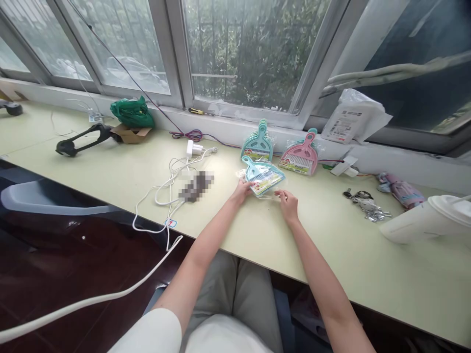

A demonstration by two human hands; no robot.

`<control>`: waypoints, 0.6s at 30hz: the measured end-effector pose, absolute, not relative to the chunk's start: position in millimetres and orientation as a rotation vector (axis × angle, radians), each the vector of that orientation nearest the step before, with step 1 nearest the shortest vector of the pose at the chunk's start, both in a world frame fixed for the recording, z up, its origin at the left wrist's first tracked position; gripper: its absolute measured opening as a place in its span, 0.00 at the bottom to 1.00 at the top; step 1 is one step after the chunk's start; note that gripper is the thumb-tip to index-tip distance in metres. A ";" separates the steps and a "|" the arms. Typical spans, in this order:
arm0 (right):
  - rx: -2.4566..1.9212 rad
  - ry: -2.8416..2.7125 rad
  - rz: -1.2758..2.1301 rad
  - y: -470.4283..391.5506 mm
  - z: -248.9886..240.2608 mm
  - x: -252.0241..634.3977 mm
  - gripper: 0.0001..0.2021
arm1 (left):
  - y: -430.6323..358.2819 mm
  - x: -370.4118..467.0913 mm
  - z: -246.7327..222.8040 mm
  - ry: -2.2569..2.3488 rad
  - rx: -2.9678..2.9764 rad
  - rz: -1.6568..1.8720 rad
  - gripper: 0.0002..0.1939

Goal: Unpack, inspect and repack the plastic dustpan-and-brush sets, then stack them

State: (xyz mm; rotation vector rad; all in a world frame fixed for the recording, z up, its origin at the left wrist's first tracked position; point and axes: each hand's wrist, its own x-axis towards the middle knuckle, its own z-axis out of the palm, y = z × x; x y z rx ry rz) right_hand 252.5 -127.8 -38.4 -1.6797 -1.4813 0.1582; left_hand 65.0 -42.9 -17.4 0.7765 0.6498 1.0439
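My left hand point(242, 191) is closed on the lower left edge of a light-blue dustpan and brush set point(265, 177), wrapped in clear plastic with a printed label. The set is tilted above the table, its handle pointing up and to the left. My right hand point(288, 205) is just to the right of the set, fingers pinched by the loose plastic at its lower corner. Whether film is between those fingertips is too small to tell. Behind stand a stack of teal dustpan sets point(260, 142) and a stack topped by a pink dustpan set point(304, 154).
White cables point(158, 191) and a plug adapter point(193, 148) lie to the left, near a blurred dark object point(196, 186). Farther left are a green bag point(133, 113) and a black frame point(83, 139). Keys point(370, 206) and a white cup point(423, 219) are on the right.
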 end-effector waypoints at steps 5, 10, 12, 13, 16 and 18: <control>-1.891 -1.397 -0.022 -109.4 -45.5 297.4 0.21 | -30.0 59.7 -17.3 0.718 0.740 1.098 0.28; -2.149 -1.593 -0.019 -63.2 -44.2 335.1 0.20 | -16.8 54.0 -18.7 0.730 0.688 1.115 0.25; -2.194 -1.600 -0.043 -41.4 -43.0 345.5 0.22 | -14.2 53.3 -18.7 0.729 0.694 1.106 0.24; -2.210 -1.592 -0.058 -30.9 -42.6 350.2 0.22 | -13.1 53.5 -18.6 0.729 0.702 1.098 0.25; -2.221 -1.597 -0.105 -2.2 -42.4 363.5 0.24 | -9.8 55.3 -18.5 0.719 0.741 1.073 0.27; -2.209 -1.612 -0.144 14.0 -43.0 371.7 0.26 | -7.3 56.7 -19.1 0.715 0.758 1.056 0.28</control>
